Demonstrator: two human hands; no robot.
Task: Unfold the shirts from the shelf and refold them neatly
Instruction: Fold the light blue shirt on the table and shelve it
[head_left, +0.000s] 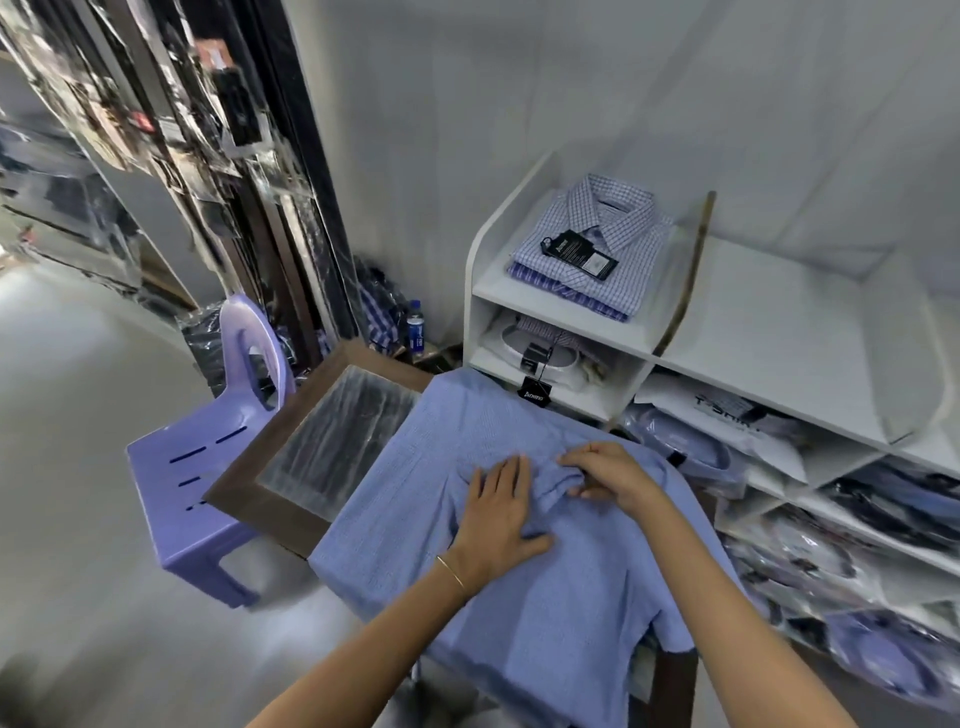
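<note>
Small shop corner with white shelf (571, 299) at right, holding folded checked shirts (587, 244); purple plastic chair (192, 493) at left. Blue shirt (415, 493) spread over the glass-topped desk (332, 431), with its lower part hanging over the near edge.

Possible trouble from here: sliding of the overhanging cloth off the desk if pulled too hard, or a crooked fold from the wrinkle bunched near the collar.

Left hand (498, 519) lying flat, fingers (506, 475) stretched open, pressing the cloth down. Right hand (608, 470) with curled fingers, pinching a gathered fold of the blue shirt, probably the collar area.
</note>
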